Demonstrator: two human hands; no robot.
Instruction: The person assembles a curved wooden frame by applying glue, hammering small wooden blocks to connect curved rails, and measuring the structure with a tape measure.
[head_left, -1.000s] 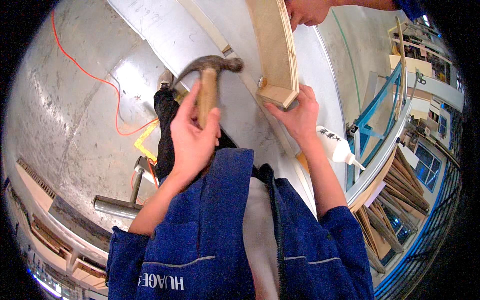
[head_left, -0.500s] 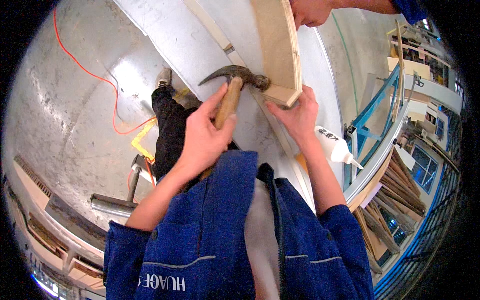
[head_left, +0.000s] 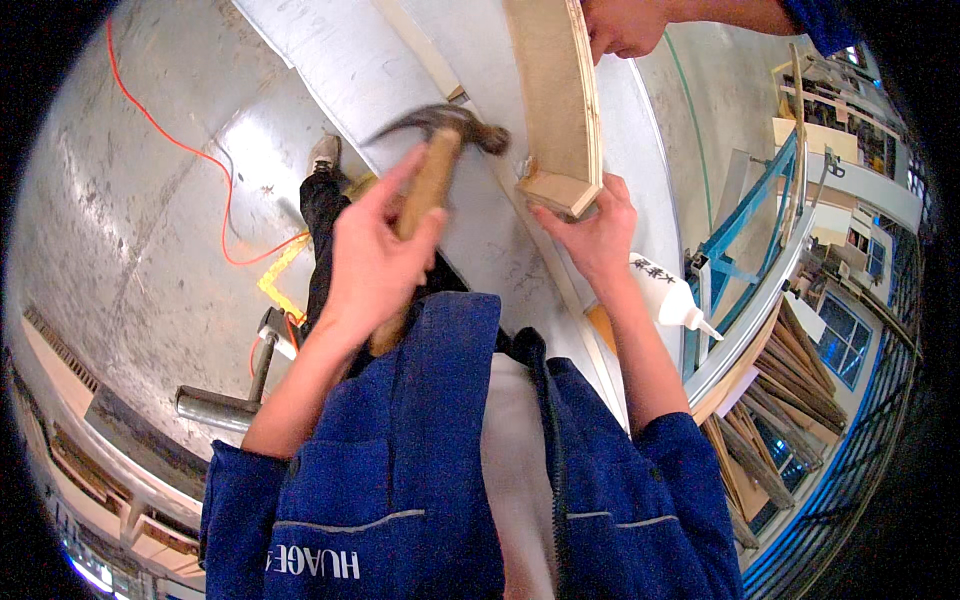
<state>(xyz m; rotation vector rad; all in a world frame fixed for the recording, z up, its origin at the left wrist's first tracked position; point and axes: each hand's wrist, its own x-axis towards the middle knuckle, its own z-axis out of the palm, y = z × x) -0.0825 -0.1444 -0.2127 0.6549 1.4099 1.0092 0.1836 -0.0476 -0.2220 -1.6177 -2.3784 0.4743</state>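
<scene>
Beside glue bottle [head_left: 668, 295], right hand [head_left: 592, 232] steadying wood piece [head_left: 556, 100], left hand [head_left: 375, 260] clenching hammer [head_left: 432, 170]

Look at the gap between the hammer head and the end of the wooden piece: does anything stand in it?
Nothing visible does. The hammer, gripped by the left hand, has its head just left of the wooden piece. The right hand steadies that piece from below, its fingers under the corner, outside the gap.
</scene>
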